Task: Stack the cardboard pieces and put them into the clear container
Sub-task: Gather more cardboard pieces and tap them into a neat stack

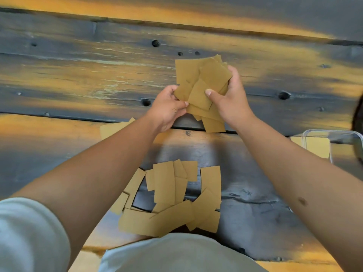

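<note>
Both hands hold an uneven bundle of tan cardboard pieces (204,83) above the dark wooden table. My left hand (169,108) pinches the bundle's lower left edge. My right hand (229,101) grips its right side, thumb pressed on the top piece. Several more cardboard pieces (169,199) lie scattered and overlapping on the table near my body. One piece (112,129) pokes out from behind my left forearm. The clear container (334,146) stands at the right edge, partly cut off, with a tan piece showing through its wall.
The table (98,71) is of dark, worn planks with yellow patches and round bolt holes. My white-clad torso (176,254) fills the bottom of the view. A dark shape (358,116) shows at the far right edge.
</note>
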`<state>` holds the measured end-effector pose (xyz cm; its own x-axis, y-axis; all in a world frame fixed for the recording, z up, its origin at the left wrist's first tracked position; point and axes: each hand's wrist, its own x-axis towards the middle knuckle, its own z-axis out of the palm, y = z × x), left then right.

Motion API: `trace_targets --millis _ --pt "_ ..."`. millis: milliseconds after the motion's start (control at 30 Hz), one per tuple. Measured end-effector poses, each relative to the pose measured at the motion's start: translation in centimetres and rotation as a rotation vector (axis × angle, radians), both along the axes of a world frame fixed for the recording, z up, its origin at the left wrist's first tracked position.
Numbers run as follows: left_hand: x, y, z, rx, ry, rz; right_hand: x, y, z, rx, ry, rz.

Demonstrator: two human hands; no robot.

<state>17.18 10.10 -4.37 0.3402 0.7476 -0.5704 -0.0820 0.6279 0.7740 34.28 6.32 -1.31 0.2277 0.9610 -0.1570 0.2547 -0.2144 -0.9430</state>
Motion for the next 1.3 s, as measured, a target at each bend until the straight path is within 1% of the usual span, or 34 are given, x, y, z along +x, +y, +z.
trace_targets --millis 67,167,233,267,300,333,367,400,433,467,500,533,567,600,667,733,800,933,1067,1167,1233,1300 --pt "0.2 0.3 0.0 0.015 -0.04 0.051 0.1 0.3 -0.5 0.003 -0.035 0.025" --pt "0.5 0.7 0.2 0.056 -0.102 0.129 0.0 0.8 -1.0 0.039 -0.177 0.079" --pt "0.3 1.2 0.4 0.103 -0.024 0.094 -0.3 1.2 -1.3 0.067 -0.283 0.129" --pt "-0.1 1.5 0.6 0.154 0.068 0.067 -0.5 1.5 -1.4 0.073 -0.332 0.161" --pt "-0.6 1.9 0.8 0.237 0.199 0.052 -0.6 1.7 -1.4 0.076 -0.367 0.19" --pt "-1.3 2.2 0.9 0.369 0.35 0.041 -0.6 1.9 -1.5 0.077 -0.385 0.213" --pt "-1.7 2.6 1.1 0.554 0.474 0.006 -0.5 2.1 -1.6 0.081 -0.394 0.23" --pt "-2.0 2.9 1.3 0.755 0.559 -0.06 -0.5 2.1 -1.7 0.086 -0.403 0.25" --pt "-2.1 3.2 1.5 0.91 0.606 -0.152 -0.6 2.1 -1.8 0.091 -0.403 0.273" --pt "-2.0 3.7 1.6 0.975 0.621 -0.257 -0.6 2.2 -1.9 0.094 -0.391 0.288" --pt "-1.8 4.1 1.5 0.94 0.612 -0.354 -0.6 2.2 -2.0 0.092 -0.373 0.291" --pt "-1.4 4.2 1.4 0.843 0.577 -0.425 -0.5 2.2 -2.1 0.087 -0.364 0.281" --pt "-1.2 4.2 1.1 0.754 0.55 -0.479 -0.2 2.1 -2.3 0.078 -0.369 0.265" --pt "-1.0 4.1 0.7 0.704 0.547 -0.509 0.2 1.9 -2.6 0.061 -0.384 0.255" --pt "-0.9 3.7 -0.7 0.651 0.514 -0.526 0.9 1.4 -3.0 0.018 -0.426 0.264" --pt "-1.0 2.8 -1.8 0.564 0.406 -0.478 0.9 0.7 -3.1 -0.002 -0.449 0.286" --pt "-1.0 1.9 -2.6 0.51 0.369 -0.448 0.8 0.3 -3.0 -0.02 -0.438 0.278" --pt "-0.6 0.9 -3.3 0.492 0.392 -0.463 1.5 -0.7 -3.7 -0.107 -0.33 0.225" --pt "1.1 0.4 -3.4 0.474 0.314 -0.428 0.5 -2.4 -4.7 -0.156 -0.054 0.055" --pt "1.8 0.6 -3.1 0.471 0.298 -0.393 -0.1 -2.2 -4.8 -0.139 0.07 -0.043" --pt "1.5 1.3 -2.6 0.523 0.343 -0.45 -0.1 -1.7 -4.4 -0.152 0.109 -0.042" --pt "1.0 2.3 -1.8 0.62 0.426 -0.511 -0.1 -1.4 -3.8 -0.181 0.083 -0.02"
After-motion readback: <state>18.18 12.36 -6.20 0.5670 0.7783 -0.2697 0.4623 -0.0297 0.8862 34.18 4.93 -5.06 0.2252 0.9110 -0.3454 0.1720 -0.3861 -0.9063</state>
